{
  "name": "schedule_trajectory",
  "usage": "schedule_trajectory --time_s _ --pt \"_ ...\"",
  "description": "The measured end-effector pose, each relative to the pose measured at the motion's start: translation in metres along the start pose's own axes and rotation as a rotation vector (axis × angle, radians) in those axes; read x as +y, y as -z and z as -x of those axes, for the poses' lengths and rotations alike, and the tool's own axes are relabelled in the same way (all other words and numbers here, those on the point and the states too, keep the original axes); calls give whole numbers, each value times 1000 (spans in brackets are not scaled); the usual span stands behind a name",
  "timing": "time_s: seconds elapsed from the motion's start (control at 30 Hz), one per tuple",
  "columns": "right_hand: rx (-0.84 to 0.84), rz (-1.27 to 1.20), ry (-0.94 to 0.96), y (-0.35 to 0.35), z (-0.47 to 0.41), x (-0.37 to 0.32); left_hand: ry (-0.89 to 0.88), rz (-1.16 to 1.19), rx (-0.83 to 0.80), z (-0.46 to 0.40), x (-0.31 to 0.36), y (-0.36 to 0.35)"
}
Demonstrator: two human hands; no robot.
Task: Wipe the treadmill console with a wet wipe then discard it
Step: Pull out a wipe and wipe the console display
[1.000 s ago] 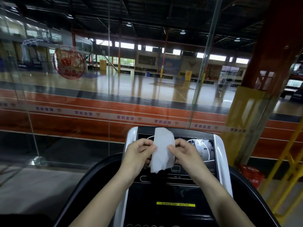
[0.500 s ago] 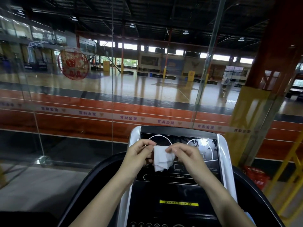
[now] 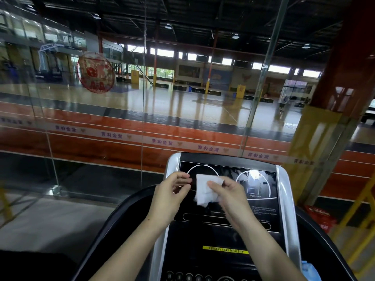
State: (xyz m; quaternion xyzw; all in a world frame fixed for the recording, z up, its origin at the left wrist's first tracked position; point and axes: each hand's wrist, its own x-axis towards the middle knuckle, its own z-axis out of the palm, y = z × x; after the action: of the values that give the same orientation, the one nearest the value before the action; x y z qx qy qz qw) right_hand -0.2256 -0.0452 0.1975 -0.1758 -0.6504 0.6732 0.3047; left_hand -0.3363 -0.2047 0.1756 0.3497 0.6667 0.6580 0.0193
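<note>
grip: right hand pinched the folded wet wipe, held in front of the treadmill console screen | change: a second earlier both hands had it unfolded, left hand had let go, fingers loosely curled, empty | meaning: folding looked done, wiping probably next | pose: both forearms raised over the console, wipe between the hands

A glass partition fronts an indoor sports hall, a round red emblem stuck to its pane. Beyond the partition, an orange running track borders a glossy wooden court. Daylight enters through high windows beneath a dark ceiling. A red column stands right of the partition.
</note>
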Motion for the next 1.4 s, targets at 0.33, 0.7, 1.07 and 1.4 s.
schedule_trajectory --time_s 0.33,0.7,1.07,1.4 --pt "138 1043 878 -24 -74 36 -351 -1068 -64 -39 -72 16" --pt "-209 1450 596 -23 -45 64 -297 -1176 -34 -31 -81 22" --pt "-189 1533 554 -24 -48 61 -279 -1183 -29 -31 -88 21" --pt "-203 1415 516 -66 -43 59 -261 -1185 -30 -30 -84 18"
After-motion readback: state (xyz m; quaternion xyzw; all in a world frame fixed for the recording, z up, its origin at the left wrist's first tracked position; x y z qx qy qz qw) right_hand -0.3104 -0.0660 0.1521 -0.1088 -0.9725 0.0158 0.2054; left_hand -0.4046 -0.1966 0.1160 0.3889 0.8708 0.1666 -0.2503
